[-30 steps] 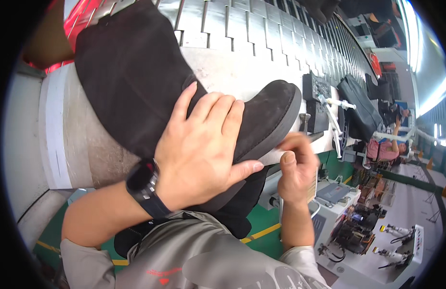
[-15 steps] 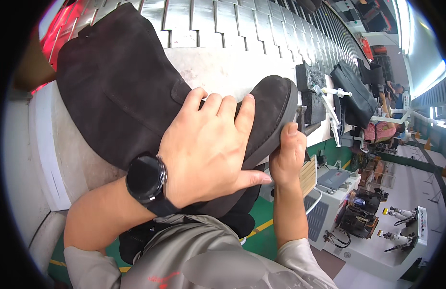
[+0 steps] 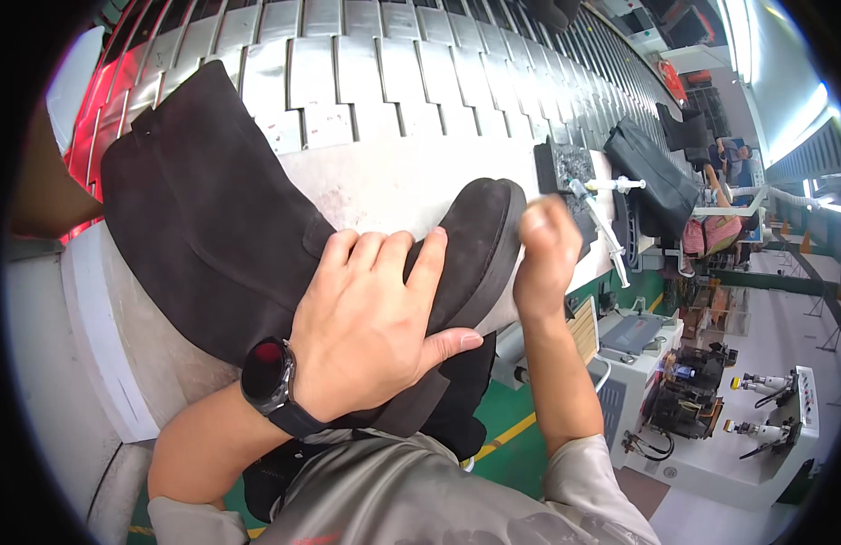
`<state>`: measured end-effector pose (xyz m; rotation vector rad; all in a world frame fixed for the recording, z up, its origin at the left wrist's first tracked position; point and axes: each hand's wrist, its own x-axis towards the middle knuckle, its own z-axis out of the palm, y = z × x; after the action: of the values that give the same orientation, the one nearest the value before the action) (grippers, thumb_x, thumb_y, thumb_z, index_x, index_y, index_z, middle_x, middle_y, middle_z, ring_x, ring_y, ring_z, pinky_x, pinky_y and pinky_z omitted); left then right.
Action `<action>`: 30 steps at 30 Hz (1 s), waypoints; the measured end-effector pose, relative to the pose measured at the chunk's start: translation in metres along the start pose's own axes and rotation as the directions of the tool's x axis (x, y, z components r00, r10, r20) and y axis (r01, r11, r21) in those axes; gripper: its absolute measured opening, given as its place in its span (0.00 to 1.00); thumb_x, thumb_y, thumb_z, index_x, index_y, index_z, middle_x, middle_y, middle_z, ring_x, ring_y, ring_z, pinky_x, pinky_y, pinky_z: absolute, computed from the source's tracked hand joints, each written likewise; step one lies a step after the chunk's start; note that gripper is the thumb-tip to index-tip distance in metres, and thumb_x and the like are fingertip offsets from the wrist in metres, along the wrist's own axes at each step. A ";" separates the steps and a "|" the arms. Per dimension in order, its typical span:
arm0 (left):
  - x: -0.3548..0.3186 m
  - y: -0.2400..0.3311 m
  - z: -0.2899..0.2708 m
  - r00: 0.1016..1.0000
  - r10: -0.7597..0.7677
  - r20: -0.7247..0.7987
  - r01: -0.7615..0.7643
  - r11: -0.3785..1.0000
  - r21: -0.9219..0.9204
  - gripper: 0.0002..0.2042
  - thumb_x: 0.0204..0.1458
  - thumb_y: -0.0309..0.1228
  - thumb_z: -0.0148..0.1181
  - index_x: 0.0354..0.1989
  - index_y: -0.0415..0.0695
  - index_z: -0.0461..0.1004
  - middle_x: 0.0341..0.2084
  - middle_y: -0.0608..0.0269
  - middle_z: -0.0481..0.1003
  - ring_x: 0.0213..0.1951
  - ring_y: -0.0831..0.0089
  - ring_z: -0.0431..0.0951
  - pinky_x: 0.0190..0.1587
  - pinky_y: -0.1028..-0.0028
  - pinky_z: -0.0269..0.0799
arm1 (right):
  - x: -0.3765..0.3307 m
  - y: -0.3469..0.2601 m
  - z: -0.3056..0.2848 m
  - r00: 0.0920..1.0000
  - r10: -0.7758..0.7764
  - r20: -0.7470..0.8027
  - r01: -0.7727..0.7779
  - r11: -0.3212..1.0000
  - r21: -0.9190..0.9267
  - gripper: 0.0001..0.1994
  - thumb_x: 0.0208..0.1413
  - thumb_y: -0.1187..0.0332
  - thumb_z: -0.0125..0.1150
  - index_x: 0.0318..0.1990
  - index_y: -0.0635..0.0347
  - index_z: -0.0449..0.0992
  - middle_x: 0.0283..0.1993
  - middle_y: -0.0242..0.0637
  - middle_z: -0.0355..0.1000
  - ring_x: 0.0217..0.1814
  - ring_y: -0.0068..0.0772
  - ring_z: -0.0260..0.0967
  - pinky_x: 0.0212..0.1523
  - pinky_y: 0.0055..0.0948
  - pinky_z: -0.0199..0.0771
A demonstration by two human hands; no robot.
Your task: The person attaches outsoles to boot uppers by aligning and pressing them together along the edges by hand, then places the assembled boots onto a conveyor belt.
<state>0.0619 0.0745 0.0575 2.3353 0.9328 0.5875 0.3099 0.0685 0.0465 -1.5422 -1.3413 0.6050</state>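
A dark suede-like boot [image 3: 207, 227] lies on its side on a pale worktop, its shaft to the left and its toe to the right. My left hand [image 3: 361, 318] grips it over the instep, fingers across the upper and thumb along the sole edge. Just right of the sole is my right hand [image 3: 545, 263], curled closed and slightly apart from the boot. Motion smears its fingertips, and whatever they hold is hidden.
Behind the worktop [image 3: 384, 182] runs a conveyor of metal slats [image 3: 366, 77]. Syringe-like applicators [image 3: 607, 227] rest by a dark block [image 3: 570, 163]. Beyond lies a black boot-like piece [image 3: 652, 168]. A white machine [image 3: 756, 454] stands at right; a person [image 3: 711, 227] sits farther off.
My right hand has pulled away from the sole and risen slightly, its fingers now blurred. The boot and my left hand sit lower in the picture; the view has shifted too.
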 end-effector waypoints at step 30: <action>0.010 0.028 -0.042 0.980 0.176 0.097 -0.201 0.839 0.506 0.30 0.57 0.59 0.65 0.34 0.37 0.78 0.32 0.51 0.78 0.42 0.55 0.79 0.51 0.59 0.70 | -0.123 -0.020 -0.011 0.948 0.232 0.217 -0.269 0.950 0.156 0.33 0.70 0.37 0.57 0.42 0.67 0.76 0.30 0.31 0.74 0.32 0.22 0.74 0.32 0.26 0.74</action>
<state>0.0580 0.0781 0.1089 2.9345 0.9286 0.3849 0.2766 -0.0524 0.0421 -1.5426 -1.2006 1.0366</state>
